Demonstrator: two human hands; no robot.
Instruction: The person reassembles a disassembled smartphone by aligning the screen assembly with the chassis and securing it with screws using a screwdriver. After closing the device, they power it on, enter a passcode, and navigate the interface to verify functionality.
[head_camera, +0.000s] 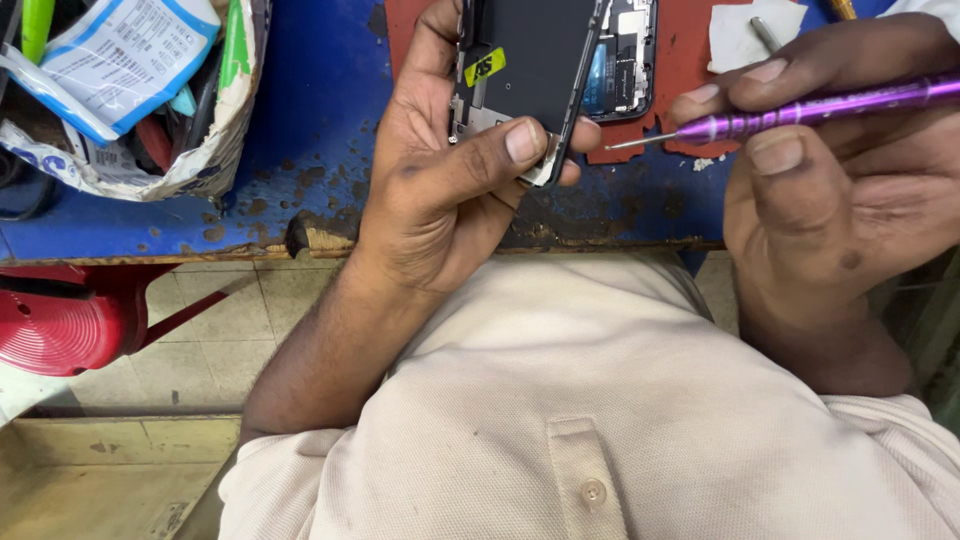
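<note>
Both hands are busy: the left hand (440, 170) is clamped around the lower end of a detached phone screen panel (525, 70), thumb pressed over the bottom edge, holding it tilted up just above the blue desk (310, 120), while the right hand (820, 170) pinches a purple precision screwdriver (800, 110) like a pen, tip aimed at the panel's lower corner but not quite touching as far as I can tell. That panel looks thin, light and stiff but super fragile, glass plus tiny connectors, so holding it by the edges and frame like this seems the safe way, no squeezing the middle. The opened phone body (625, 60) lies behind it on a red mat (680, 70). Off to the left a worn bag-like holder (200, 150) is stuffed with tools, green handles and a white packet, can't make out much more
</note>
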